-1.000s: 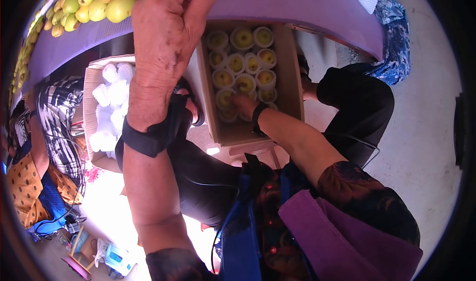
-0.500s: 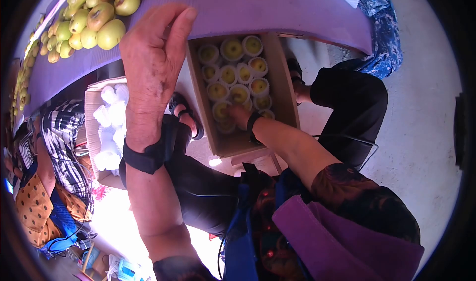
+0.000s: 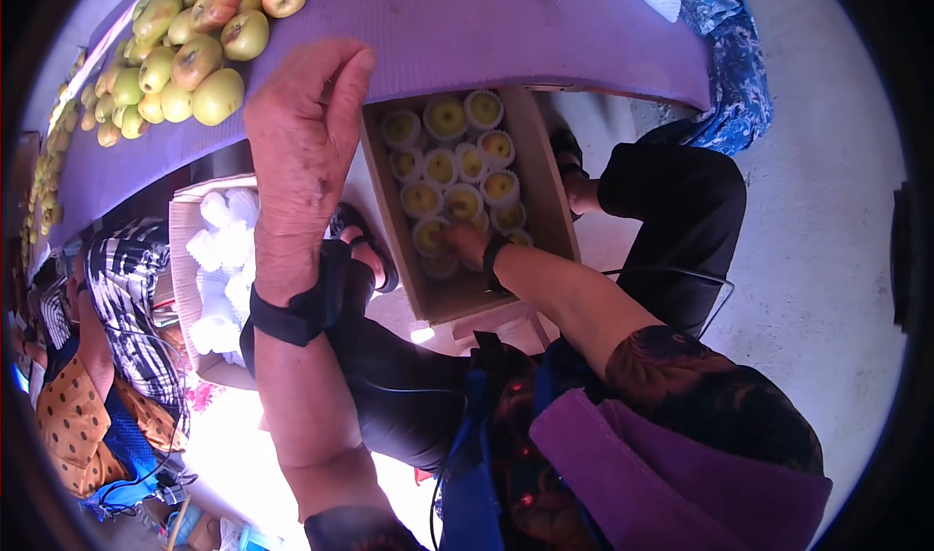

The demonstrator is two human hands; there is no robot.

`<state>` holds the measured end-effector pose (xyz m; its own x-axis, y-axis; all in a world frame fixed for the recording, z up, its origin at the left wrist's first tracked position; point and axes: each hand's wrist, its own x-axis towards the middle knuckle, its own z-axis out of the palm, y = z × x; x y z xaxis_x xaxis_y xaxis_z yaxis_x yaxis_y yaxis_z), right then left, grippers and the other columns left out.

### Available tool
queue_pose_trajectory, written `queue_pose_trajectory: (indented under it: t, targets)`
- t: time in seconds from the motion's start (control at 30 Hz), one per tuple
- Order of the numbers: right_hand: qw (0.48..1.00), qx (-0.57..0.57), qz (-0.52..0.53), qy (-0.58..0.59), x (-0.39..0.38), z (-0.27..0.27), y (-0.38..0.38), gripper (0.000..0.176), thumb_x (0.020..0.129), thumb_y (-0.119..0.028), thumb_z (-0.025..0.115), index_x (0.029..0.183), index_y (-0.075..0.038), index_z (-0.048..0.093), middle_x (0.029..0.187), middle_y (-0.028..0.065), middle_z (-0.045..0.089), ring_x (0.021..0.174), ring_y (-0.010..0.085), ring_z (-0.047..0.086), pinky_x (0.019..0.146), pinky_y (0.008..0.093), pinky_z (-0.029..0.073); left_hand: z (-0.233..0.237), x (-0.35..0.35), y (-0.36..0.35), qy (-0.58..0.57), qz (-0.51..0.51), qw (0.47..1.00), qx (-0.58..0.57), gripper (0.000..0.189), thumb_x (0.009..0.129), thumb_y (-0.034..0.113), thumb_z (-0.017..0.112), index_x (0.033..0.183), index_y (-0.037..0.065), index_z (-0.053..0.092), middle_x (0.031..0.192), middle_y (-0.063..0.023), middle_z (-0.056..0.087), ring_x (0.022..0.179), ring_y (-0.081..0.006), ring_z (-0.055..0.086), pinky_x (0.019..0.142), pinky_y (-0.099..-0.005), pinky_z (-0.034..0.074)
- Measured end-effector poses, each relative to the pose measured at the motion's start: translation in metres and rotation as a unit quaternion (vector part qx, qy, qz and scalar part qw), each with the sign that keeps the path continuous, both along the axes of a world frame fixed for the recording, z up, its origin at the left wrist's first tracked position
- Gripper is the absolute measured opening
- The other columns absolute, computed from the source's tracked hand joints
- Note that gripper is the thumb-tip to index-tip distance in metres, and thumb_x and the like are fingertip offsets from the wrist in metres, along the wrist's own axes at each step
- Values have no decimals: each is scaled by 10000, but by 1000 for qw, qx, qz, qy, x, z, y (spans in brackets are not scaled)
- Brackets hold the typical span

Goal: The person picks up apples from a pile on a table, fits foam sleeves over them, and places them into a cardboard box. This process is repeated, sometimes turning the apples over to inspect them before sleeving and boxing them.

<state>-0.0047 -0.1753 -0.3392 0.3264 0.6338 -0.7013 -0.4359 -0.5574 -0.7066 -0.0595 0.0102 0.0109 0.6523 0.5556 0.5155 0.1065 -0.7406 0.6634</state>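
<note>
My left hand (image 3: 306, 128) is raised above the purple-covered table's near edge, with its fingers curled and thumb close to them. Nothing shows in it, though its palm side is turned away. Inside an open cardboard box (image 3: 545, 152), my right hand (image 3: 469, 244) reaches down among yellow-green apples, each in a white foam net. Its bent fingers are against an apple (image 3: 429, 237) near the box's near left part; the fingertips are partly hidden. Another netted apple (image 3: 446, 118) lies in the far part of the box. Black bands circle both wrists.
Loose apples (image 3: 195, 60) are heaped on the purple table (image 3: 506, 26) at far left. A carton (image 3: 185, 269) of white foam nets (image 3: 222, 259) stands left of my leg. Another person's patterned clothing (image 3: 73, 420) shows at far left. A thin cable (image 3: 715, 281) runs near my right knee.
The view has shifted slightly, so the table and loose apples sit lower in the picture. Both hands keep nearly the same pose, my right hand still at the apple in the box.
</note>
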Motion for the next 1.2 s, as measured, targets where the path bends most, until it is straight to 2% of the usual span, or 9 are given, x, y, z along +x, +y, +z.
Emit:
queue_pose_trajectory:
  t: [0.13,0.2,0.27,0.4,0.57,0.83,1.0,1.1,1.2]
  targets:
    - [998,34,56,-25,7,-6,-9,410,820,-322,669,1040,23,662,938,116,676,822,257,662,641,387,532,6,4,-4,-19,0,1000,-2,99,859,86,658,921,11,642,744,-105,614,622,-193,592,616,-284,481]
    - [885,42,285,-366,12,-38,-1,387,826,-323,644,1019,12,666,845,123,686,797,281,680,659,417,541,7,7,-5,-29,-9,999,-8,92,857,79,654,916,10,641,742,-109,614,622,-195,594,618,-286,482]
    - [826,76,351,-434,10,-123,4,358,838,-281,629,1002,36,657,791,155,688,725,308,692,596,409,560,2,11,0,0,-12,1000,-3,138,881,101,652,972,-3,655,774,-53,630,633,-89,570,596,-229,476]
    - [975,-59,212,-28,34,86,-10,299,850,-196,614,969,79,619,793,156,675,649,286,691,518,359,567,3,20,-3,24,-4,999,-34,125,865,114,673,846,-3,634,630,-19,558,555,-72,478,511,-244,417]
    - [976,-6,216,-37,58,189,-18,293,859,-176,602,1006,77,598,844,131,663,652,237,696,511,334,571,7,33,-10,16,-1,999,38,374,830,232,718,641,13,480,556,-158,424,495,-313,357,466,-373,361]
    - [940,143,205,-231,103,309,-26,293,899,-169,578,1125,18,594,903,74,656,785,127,665,653,260,546,-2,47,-10,25,-7,998,62,357,848,237,688,652,14,490,589,-187,463,532,-382,424,488,-406,377]
    - [907,192,153,-343,135,346,-23,278,845,-155,595,1065,14,621,889,107,681,792,177,670,705,316,546,-4,49,-13,63,-25,995,76,305,855,212,660,674,19,509,637,-194,511,617,-414,515,535,-437,406]
    - [786,174,161,-571,165,350,-16,279,829,-190,604,1049,-19,618,1025,166,621,995,353,580,921,417,454,-6,49,-13,62,-28,994,89,292,855,214,654,678,26,517,646,-188,520,629,-414,523,537,-436,409]
    - [696,139,130,-692,219,322,-5,347,818,-192,624,1127,-35,604,1131,186,573,1090,354,550,949,412,441,-10,50,-12,34,-34,995,90,311,861,190,665,681,5,490,584,-164,420,516,-321,387,497,-370,379]
